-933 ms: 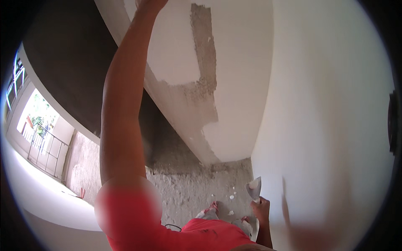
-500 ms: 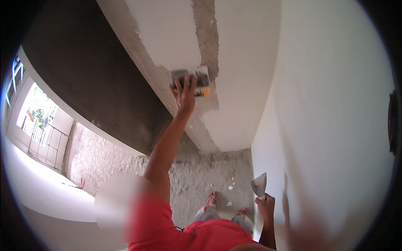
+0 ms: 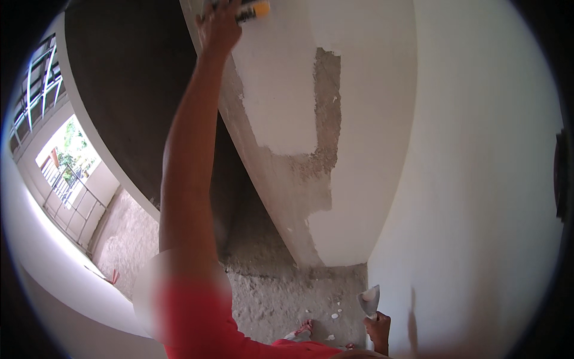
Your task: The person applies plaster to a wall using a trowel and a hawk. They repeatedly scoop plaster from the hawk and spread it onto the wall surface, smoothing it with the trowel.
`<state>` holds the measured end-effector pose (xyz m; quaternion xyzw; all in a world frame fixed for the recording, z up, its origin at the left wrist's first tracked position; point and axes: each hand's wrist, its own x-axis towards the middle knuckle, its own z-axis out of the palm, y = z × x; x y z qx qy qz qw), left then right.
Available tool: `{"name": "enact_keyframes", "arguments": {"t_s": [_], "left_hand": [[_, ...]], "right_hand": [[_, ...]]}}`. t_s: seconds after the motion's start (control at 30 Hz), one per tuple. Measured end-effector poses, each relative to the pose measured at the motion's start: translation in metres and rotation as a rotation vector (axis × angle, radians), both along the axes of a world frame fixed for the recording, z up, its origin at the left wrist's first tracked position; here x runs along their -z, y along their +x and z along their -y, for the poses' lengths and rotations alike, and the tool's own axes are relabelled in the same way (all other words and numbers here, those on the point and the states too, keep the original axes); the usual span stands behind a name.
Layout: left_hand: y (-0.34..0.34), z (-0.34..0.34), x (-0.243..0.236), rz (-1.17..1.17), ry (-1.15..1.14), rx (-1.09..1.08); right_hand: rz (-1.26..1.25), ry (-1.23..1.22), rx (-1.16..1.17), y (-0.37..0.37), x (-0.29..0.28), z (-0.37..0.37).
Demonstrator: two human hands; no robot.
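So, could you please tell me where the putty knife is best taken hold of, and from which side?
Probably the putty knife is best gripped by its handle, from the person's near side, where the right hand wraps it: the broad blade flares away, up the picture.

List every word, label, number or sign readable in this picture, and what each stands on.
None can be read. The scraper in the right hand and the red sleeve show no legible text; the orange-ended tool in the left hand is too blurred to tell.
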<state>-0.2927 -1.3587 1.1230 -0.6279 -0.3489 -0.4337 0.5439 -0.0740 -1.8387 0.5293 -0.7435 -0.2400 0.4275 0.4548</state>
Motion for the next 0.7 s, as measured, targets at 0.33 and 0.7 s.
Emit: {"name": "enact_keyframes", "arguments": {"t_s": [0.33,0.7], "left_hand": [[0.044,0.004,-0.104,0.072,-0.401,-0.114],[0.0,-0.029,0.19,-0.019,-0.233,-0.11]], "right_hand": [[0.115,-0.04,-0.01,0.001,0.044,-0.006],[0.089,-0.07,-0.09,0.011,0.039,-0.014]]}}
